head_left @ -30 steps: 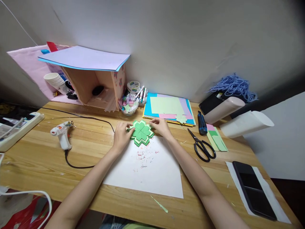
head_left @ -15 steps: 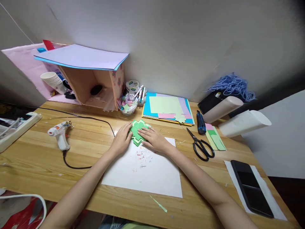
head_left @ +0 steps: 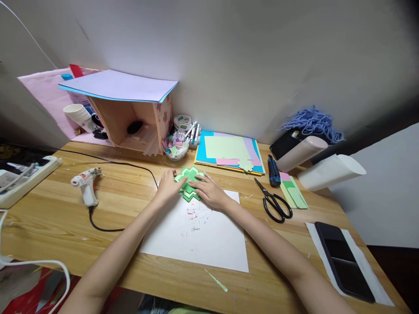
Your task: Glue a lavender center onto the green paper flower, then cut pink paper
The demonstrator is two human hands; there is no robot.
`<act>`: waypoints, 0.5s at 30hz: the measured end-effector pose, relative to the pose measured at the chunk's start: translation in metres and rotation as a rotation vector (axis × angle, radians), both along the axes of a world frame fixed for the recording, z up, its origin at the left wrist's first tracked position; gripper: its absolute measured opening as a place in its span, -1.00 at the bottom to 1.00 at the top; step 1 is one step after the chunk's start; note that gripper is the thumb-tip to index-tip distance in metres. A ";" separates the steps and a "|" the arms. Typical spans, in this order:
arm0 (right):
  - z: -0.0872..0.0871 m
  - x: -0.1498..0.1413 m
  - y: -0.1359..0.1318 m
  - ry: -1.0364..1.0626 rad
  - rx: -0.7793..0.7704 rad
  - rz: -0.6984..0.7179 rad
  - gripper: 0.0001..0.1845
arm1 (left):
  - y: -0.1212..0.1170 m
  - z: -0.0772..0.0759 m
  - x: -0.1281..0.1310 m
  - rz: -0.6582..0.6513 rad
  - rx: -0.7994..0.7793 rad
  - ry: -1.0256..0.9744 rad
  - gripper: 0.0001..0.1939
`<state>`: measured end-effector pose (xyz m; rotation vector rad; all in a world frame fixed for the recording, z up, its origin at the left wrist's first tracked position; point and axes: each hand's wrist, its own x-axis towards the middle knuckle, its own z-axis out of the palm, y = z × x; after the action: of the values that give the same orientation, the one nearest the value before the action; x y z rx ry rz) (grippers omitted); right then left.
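A layered green paper flower, with pale green bands between its darker layers, lies at the top of a white sheet of paper. My left hand is at its left edge, the thumb stretched over the petals and the other fingers curled at the rim, partly hidden. From the right, my right hand rests with its fingers laid flat and apart across the flower. Colored marks show on the white sheet below the hands.
A white glue gun stands at left, its black cable trailing. Black-handled scissors, a blue utility knife and a phone lie at right. Behind are a cardboard box, a bowl of scraps and stacked colored paper.
My left hand has shifted its grip, its thumb now reaching onto the flower and its fingers curling at the rim. The flower looks slightly turned. The whole view has shifted slightly.
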<state>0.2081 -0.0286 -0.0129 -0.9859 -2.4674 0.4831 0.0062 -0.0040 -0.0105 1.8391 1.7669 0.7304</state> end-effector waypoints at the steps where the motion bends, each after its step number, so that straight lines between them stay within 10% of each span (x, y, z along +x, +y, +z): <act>1: 0.000 0.000 -0.001 0.014 -0.013 -0.001 -0.62 | 0.002 0.000 0.002 0.009 -0.018 0.007 -0.40; 11: 0.004 0.012 0.019 0.432 -0.227 -0.417 -0.55 | 0.014 0.008 0.007 -0.004 -0.182 -0.276 -0.45; 15: 0.016 0.014 0.034 0.535 -0.500 -0.383 -0.49 | 0.008 0.023 0.010 -0.074 -0.201 -0.449 -0.46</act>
<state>0.2218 0.0050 0.0033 -1.2777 -1.6644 1.0944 0.0160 0.0038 0.0123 1.4611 1.4181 0.8278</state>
